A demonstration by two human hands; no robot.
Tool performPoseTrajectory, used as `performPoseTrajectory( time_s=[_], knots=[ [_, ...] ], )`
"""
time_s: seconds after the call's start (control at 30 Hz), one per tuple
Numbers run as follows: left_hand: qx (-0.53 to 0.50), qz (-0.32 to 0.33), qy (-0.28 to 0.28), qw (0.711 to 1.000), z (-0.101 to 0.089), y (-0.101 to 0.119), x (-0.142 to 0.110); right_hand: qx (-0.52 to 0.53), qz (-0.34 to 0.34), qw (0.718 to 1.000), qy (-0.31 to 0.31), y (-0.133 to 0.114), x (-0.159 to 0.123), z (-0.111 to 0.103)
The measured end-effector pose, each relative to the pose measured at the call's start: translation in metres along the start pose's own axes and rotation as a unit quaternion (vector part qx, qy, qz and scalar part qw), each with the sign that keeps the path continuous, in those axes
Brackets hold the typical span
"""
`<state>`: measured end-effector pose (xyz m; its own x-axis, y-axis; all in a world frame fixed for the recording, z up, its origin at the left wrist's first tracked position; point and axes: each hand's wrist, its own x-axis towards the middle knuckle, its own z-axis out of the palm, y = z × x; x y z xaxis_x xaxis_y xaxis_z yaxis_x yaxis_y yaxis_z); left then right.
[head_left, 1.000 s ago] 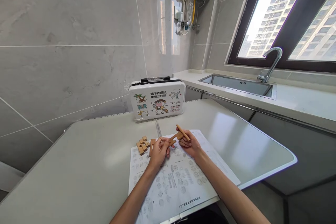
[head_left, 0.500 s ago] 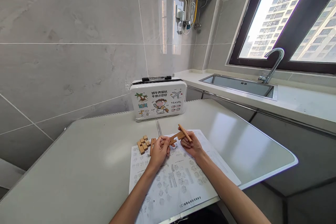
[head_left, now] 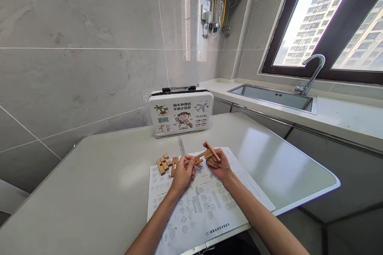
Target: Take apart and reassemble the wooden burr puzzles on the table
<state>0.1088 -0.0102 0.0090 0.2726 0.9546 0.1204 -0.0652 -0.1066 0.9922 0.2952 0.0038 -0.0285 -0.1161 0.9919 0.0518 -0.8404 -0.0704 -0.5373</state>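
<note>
My left hand (head_left: 184, 172) is closed, its thumb and fingers pinching the left end of a flat notched wooden puzzle piece (head_left: 206, 154). My right hand (head_left: 220, 164) grips a slim wooden puzzle piece (head_left: 213, 151) that looks like a stick from here. It crosses the right end of the notched piece, and I cannot tell whether the two are joined. Left of my left hand lies another wooden piece with a slot (head_left: 174, 165), partly covered by the hand. Beside it sits a cluster of light wooden blocks (head_left: 163, 164).
Beneath my hands lies a printed instruction sheet (head_left: 203, 207) with small puzzle drawings, on a white folding table (head_left: 98, 183). A white cartoon-printed case (head_left: 182, 113) stands at the table's back. To the right are a counter (head_left: 344, 111), a sink (head_left: 272, 97) and a faucet (head_left: 314, 69).
The stick-like piece in my right hand has moved very slightly right. Both hands keep their holds, and the blocks on the table stay where they were.
</note>
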Motion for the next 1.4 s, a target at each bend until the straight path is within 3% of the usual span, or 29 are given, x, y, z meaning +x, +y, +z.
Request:
performPoseTrajectory(
  time_s=[0.6,0.8,0.93,1.1,1.4],
  knots=[
    [0.031,0.013,0.027,0.999,-0.002,-0.006,0.001,0.045,0.025,0.999,0.011,0.002,0.000,0.001],
    [0.042,0.021,0.039,0.998,-0.001,-0.007,0.001,0.042,-0.011,0.999,0.017,-0.001,-0.001,0.003],
    [0.060,0.025,0.082,0.995,-0.010,-0.009,0.005,0.037,-0.061,0.997,0.028,-0.011,-0.002,0.003],
    [0.105,0.036,0.133,0.985,-0.015,-0.011,0.005,-0.020,-0.057,0.997,0.043,-0.008,0.003,0.005],
    [0.206,0.074,0.140,0.966,-0.009,-0.014,0.001,-0.155,-0.004,0.985,0.076,0.007,0.008,0.006]
  ],
)
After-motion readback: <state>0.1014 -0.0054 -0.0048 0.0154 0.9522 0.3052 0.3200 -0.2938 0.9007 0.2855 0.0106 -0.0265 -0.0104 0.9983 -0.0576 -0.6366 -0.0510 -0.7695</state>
